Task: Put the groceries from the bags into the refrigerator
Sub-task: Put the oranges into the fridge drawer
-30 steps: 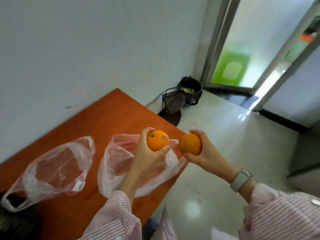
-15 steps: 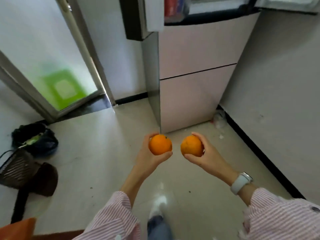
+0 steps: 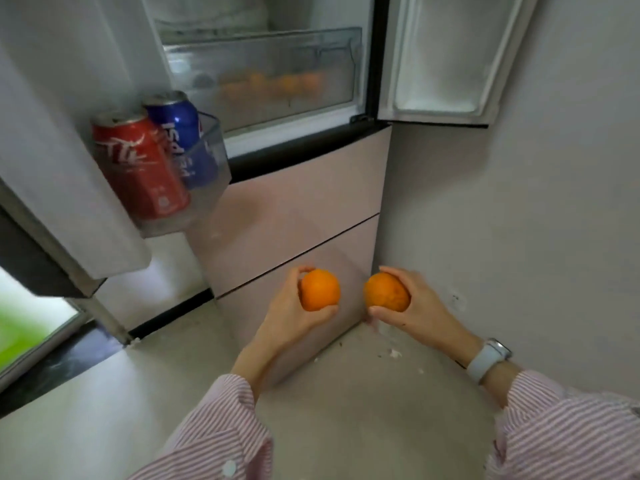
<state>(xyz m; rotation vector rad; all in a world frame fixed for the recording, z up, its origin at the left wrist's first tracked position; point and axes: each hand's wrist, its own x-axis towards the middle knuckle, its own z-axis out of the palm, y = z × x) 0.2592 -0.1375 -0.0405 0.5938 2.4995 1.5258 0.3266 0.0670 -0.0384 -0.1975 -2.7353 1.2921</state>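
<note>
My left hand (image 3: 289, 315) grips one orange (image 3: 319, 289) and my right hand (image 3: 417, 306) grips a second orange (image 3: 386, 292). Both are held side by side, low in front of the refrigerator's pink lower drawers (image 3: 304, 206). Both upper doors of the refrigerator stand open. Inside, a clear crisper drawer (image 3: 263, 72) holds several oranges, seen blurred through its front. The bags are out of view.
The left door's shelf (image 3: 204, 174) carries a red cola can (image 3: 138, 168) and a blue cola can (image 3: 180, 133). The right door (image 3: 446, 57) hangs open with a bare shelf. A grey wall (image 3: 519, 220) runs along the right. A glass door sits at far left.
I have turned from the table with the bags and come close to the refrigerator. Its open doors and crisper drawer now fill the top of the view. Both oranges stay in my hands.
</note>
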